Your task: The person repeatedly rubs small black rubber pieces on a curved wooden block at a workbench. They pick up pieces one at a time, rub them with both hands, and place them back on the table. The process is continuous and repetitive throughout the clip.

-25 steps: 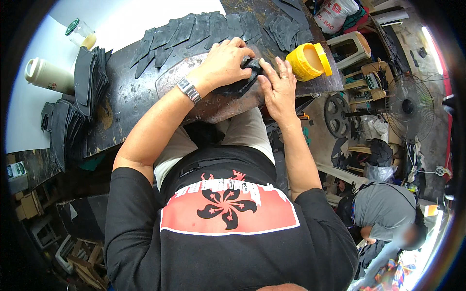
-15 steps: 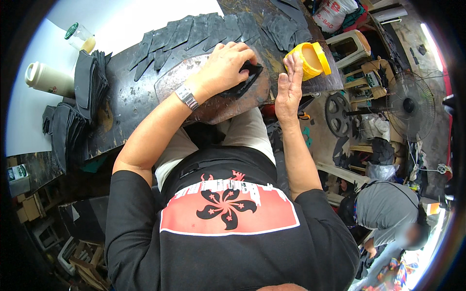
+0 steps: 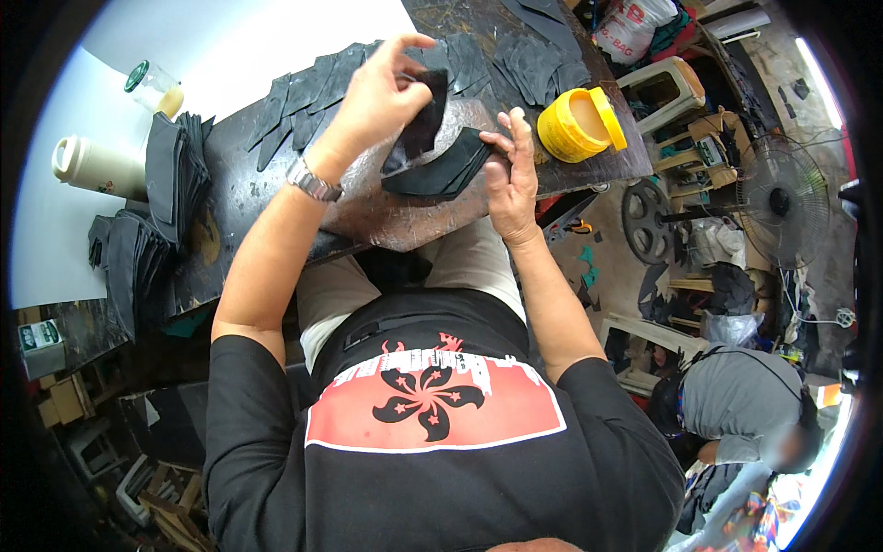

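Note:
My left hand (image 3: 379,97) is raised over the worn board (image 3: 368,216) and pinches one limp black leather-like piece (image 3: 430,112), which hangs down from its fingers. Below it lies a small stack of similar black pieces (image 3: 446,173), slightly fanned. My right hand (image 3: 512,179) stands at the stack's right end, fingers apart and partly bent, the fingertips at its edge; whether it grips any layer cannot be made out. Beyond the board, flat black pieces (image 3: 331,78) lie overlapping in a row. A yellow tub (image 3: 556,129) of tan paste stands right of my right hand, its lid tipped aside.
Thick stacks of black pieces (image 3: 175,170) stand at the left, near a cream flask (image 3: 101,167) and a glass jar (image 3: 152,87). A white sheet (image 3: 248,37) covers the far table. On the right are a fan (image 3: 780,201), a stool (image 3: 667,92) and a bending person (image 3: 740,391).
My left hand has lifted a black piece up and left, uncovering the stack. My right hand has moved from beside the yellow tub to the stack's edge, its fingers bending.

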A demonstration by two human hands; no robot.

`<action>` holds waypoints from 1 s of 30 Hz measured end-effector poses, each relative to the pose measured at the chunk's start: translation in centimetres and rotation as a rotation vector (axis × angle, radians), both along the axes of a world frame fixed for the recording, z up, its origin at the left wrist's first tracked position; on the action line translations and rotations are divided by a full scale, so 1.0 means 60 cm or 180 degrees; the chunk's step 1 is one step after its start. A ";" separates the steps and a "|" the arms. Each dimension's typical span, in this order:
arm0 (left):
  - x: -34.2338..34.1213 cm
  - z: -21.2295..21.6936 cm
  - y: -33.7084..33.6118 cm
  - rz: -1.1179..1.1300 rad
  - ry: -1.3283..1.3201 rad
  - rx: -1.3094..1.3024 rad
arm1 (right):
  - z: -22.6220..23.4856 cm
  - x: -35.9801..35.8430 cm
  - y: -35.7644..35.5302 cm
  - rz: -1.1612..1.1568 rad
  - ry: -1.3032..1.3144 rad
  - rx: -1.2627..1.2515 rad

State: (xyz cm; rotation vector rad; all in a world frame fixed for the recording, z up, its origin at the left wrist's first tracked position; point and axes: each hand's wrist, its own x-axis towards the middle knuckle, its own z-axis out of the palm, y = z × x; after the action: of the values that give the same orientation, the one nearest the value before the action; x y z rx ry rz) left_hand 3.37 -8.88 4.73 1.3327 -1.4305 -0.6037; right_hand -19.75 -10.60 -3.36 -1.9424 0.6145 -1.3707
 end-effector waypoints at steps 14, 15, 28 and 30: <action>0.034 -0.093 -0.252 0.0555 -0.0042 0.0578 | -0.008 0.002 0.003 -0.0454 0.0284 -0.0266; 0.031 -0.096 -0.266 0.0584 -0.0123 0.0557 | -0.008 0.002 0.003 -0.0506 0.0332 -0.0315; 0.008 -0.079 -0.254 0.0977 -0.1427 -0.0812 | -0.011 0.000 0.003 -0.0523 0.0336 -0.0285; 0.016 -0.047 -0.195 0.0253 -0.1159 -0.0536 | -0.011 -0.001 0.001 -0.0399 0.0282 -0.0234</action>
State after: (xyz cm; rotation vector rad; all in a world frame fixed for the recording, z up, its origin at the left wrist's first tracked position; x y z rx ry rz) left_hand 4.35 -20.60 1.92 1.4042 -1.6691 -0.1865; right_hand -19.80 -10.55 -4.02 -2.0624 0.7487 -1.4067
